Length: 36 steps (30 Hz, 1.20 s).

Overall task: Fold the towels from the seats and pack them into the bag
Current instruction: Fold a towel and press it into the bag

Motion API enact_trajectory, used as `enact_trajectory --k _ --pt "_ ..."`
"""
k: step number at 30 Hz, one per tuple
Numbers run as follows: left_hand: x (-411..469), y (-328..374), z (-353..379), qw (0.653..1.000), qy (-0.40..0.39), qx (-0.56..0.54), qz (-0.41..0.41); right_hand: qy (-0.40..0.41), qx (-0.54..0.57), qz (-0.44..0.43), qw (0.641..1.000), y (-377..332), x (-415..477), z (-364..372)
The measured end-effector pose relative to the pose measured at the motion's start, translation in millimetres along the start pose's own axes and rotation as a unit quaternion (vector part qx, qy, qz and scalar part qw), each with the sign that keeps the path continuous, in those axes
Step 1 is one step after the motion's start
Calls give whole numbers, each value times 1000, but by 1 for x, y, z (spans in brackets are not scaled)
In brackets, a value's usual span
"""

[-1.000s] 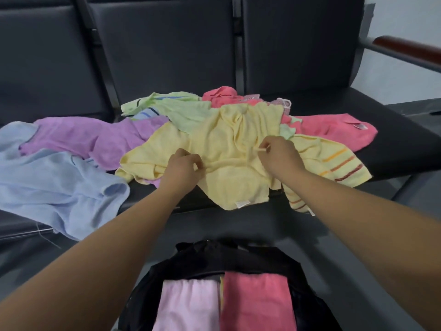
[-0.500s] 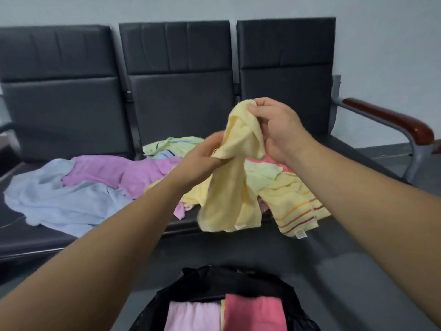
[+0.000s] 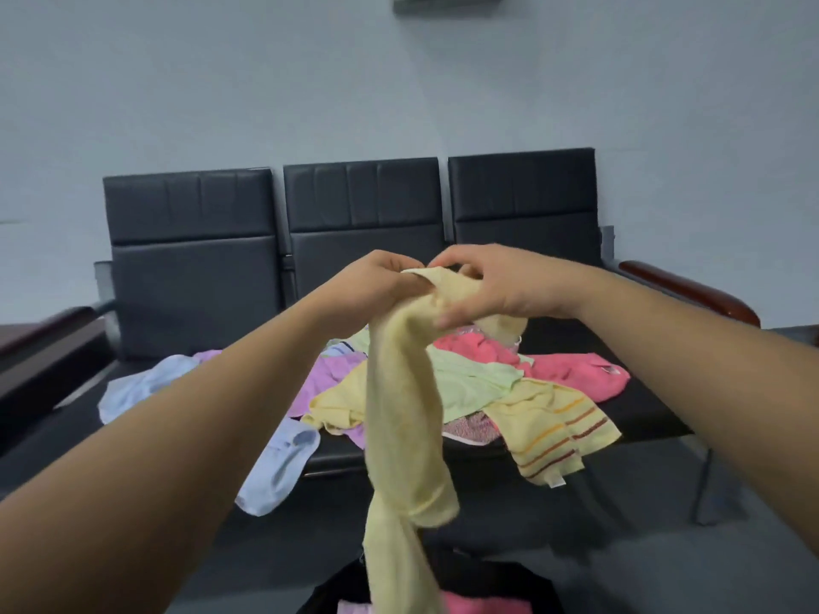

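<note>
yellow towel point(image 3: 403, 418): soft terry cloth, matt, fine nubby pile, limp and creased.
striped towel point(image 3: 558, 432), at 4 o'clock in the pile: matt terry with flat woven orange and brown bands and a small white sewn tag.
pink towel point(image 3: 576, 374), at 3 o'clock in the pile: matt, fuzzy cloth.
blue towel point(image 3: 283, 463), at 8 o'clock in the pile: matt, thin cloth.
seats point(image 3: 190, 259): black leather-like upholstery, smooth, faint sheen, stitched panels.
armrest point(image 3: 691, 294), at 3 o'clock: reddish-brown, wood-like, glossy.
frame leg point(image 3: 704, 485), at 4 o'clock: grey metal, dull.
wall point(image 3: 399, 82), at 12 o'clock: painted, smooth, matt.
bag point(image 3: 496, 573), at 6 o'clock: black cloth, matt; weave too dark to tell.
</note>
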State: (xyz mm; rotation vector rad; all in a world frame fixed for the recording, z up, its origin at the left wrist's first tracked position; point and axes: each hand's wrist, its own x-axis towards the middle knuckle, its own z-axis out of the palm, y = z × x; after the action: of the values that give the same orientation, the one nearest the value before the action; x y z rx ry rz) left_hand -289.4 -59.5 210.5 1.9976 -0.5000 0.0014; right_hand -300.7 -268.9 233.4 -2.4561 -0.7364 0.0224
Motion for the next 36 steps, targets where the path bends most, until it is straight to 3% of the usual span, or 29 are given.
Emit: enact_trajectory --k 2,6,10,13,16,19,24,28,31,33,36 --pt "-4 10 -4 999 11 38 1 50 -37 -15 998 -4 -1 -4" --pt "-13 20 -22 973 36 226 15 162 118 0 980 -5 -5 -21" --pt "-21 2 -42 935 2 352 -34 234 137 49 961 9 -7 -24" --pt "-27 -17 -46 960 -16 271 -61 275 135 66 950 22 -8 -18" --pt "-24 -25 -48 977 16 208 -40 282 77 74 953 37 -8 -14" --pt "-23 -21 -50 957 -2 288 -33 284 96 94 949 55 -10 -13" --pt "-32 -34 -60 912 -85 385 -112 290 193 119 930 86 -18 -9" --pt "-35 -47 -63 943 -54 298 -138 272 233 99 929 100 -19 -2" --pt "-32 -46 -57 959 67 257 -101 234 276 111 926 104 -13 0" --pt "-30 -44 -58 983 108 123 -88 192 298 114 928 107 -9 2" --pt "-31 -36 -59 994 46 -74 -60 206 282 122 929 107 -4 3"
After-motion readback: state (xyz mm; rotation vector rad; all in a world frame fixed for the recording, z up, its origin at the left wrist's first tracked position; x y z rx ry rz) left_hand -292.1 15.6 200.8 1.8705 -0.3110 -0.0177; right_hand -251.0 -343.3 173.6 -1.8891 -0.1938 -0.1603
